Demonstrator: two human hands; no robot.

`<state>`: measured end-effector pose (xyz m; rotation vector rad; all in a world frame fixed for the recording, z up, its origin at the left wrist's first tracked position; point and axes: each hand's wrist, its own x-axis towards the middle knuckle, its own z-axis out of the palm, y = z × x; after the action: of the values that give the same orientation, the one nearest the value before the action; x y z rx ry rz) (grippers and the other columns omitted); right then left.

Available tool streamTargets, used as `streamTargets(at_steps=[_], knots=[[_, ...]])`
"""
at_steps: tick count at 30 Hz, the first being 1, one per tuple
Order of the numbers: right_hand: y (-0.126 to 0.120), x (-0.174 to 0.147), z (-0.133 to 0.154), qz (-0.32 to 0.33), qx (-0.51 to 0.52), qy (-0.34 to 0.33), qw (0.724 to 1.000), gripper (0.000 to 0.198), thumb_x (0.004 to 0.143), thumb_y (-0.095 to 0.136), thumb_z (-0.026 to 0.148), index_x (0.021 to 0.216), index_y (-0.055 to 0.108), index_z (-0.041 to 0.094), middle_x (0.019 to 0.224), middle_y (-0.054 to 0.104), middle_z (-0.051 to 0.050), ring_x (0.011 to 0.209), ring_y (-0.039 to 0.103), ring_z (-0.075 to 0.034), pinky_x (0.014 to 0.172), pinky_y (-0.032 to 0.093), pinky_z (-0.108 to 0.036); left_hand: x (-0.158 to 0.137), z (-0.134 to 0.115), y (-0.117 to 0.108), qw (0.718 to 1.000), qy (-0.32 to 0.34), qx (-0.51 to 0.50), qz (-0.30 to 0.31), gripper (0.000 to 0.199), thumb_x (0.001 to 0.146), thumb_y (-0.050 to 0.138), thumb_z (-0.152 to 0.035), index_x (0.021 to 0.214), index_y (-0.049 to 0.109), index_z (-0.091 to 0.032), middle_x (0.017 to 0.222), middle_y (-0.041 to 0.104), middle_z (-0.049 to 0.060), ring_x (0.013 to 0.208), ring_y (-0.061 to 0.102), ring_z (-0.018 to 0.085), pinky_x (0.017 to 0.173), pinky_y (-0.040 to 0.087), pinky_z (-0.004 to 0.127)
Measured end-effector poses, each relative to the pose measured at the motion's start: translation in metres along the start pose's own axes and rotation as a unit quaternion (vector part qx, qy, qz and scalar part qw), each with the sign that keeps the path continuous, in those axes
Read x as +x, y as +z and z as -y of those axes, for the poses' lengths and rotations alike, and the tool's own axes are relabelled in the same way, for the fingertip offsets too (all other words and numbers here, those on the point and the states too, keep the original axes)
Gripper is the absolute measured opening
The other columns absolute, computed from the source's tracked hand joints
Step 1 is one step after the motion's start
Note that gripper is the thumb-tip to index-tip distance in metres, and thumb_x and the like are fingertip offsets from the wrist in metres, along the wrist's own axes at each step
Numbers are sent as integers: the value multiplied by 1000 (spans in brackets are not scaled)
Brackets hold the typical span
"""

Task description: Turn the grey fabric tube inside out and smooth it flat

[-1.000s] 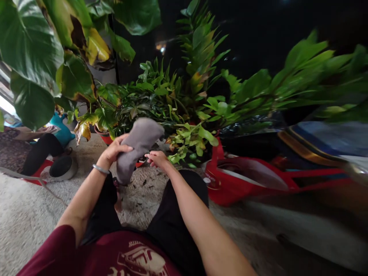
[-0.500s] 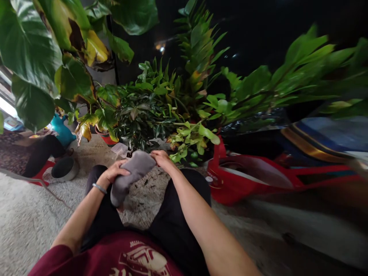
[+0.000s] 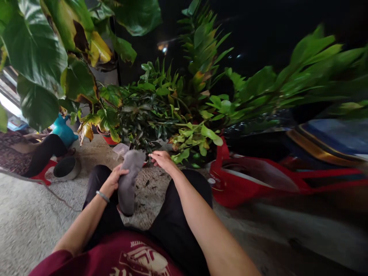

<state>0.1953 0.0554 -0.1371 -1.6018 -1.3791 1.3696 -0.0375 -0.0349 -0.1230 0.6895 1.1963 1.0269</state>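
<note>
A grey, soft-looking, elongated cloth piece [image 3: 128, 188], shaped like a sock or a slipper, stands nearly upright between my knees. My left hand [image 3: 115, 178] is closed on its left edge, the thumb lying across its face. Just right of its top end is my right hand [image 3: 161, 160], apart from the cloth, with thumb and fingertips pinched together. Whatever those fingers hold, if anything, is too small to make out. Behind the cloth a small pale card or bag [image 3: 121, 148] lies on the floor.
Leafy potted plants [image 3: 161, 111] crowd the far side. A red bag [image 3: 238, 188] stands by my right knee. At left are a grey pot [image 3: 66, 168], a teal animal-shaped object [image 3: 62, 130] and a seated person [image 3: 25, 153]. A thin cord [image 3: 57, 197] crosses the floor.
The grey cloth piece has turned from a slant to nearly upright in my left hand. My right hand has come away from its upper end, leaving a small gap.
</note>
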Motion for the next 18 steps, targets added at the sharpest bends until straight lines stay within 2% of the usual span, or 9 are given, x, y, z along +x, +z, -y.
streamTargets(at_steps=[1,3,5,7,9,10,13,16,18], knots=[[-1,1,-2,3,-3,-3,1000,17,86,66,28,74,73,18,58,66,3,43,56,-9,41,33,-19,-8,3,-3,1000,-4,5,15,38,50,88,-27,86,75,-24,78,74,3,63,64,19,61,52,32],[-1,3,-5,8,-6,-5,1000,20,86,65,29,71,71,17,58,66,3,41,54,-8,40,33,-18,-13,-16,-6,999,46,0,25,46,47,89,-26,91,76,-22,82,75,3,65,65,19,63,52,31],[0,5,-6,11,-6,-1,1000,20,87,64,28,71,70,17,57,65,3,40,53,-7,39,31,-18,-5,-59,-8,990,141,-24,-4,55,45,90,-27,98,73,-21,84,74,1,70,66,19,67,53,31],[2,6,-6,8,-5,5,1000,19,88,64,28,74,71,17,57,64,3,39,52,-7,38,30,-18,14,-106,-8,970,232,-53,-51,52,54,88,-31,102,70,-23,89,74,0,81,67,21,76,53,33],[3,7,-5,6,-4,10,1000,17,89,62,25,81,74,16,56,64,3,38,52,-8,38,30,-18,34,-136,-6,955,271,-81,-93,44,61,85,-30,100,66,-25,91,74,-1,86,67,19,79,53,32],[3,6,-5,5,-4,12,1000,17,89,60,24,84,75,16,55,64,3,39,53,-8,38,31,-18,42,-139,-5,955,263,-85,-110,41,63,83,-29,99,65,-25,90,74,-1,84,66,18,78,53,31],[2,4,-4,3,-11,7,1000,19,91,59,24,90,77,17,58,65,3,41,56,-9,39,32,-19,48,-105,-5,969,189,-66,-148,40,59,84,-27,94,64,-21,78,72,-2,68,63,15,69,53,29],[-1,1,-6,-2,-24,-11,1000,19,90,61,27,87,77,17,61,67,2,43,56,-9,40,33,-18,29,-40,-8,977,116,-50,-170,45,50,85,-26,89,64,-19,70,69,-3,60,61,14,60,51,27],[-2,0,-6,-3,-31,-13,999,19,90,62,29,85,77,17,63,68,2,42,56,-8,41,33,-18,12,-15,-9,983,77,-45,-159,43,49,85,-26,87,65,-19,69,69,-3,58,62,15,58,51,27]])
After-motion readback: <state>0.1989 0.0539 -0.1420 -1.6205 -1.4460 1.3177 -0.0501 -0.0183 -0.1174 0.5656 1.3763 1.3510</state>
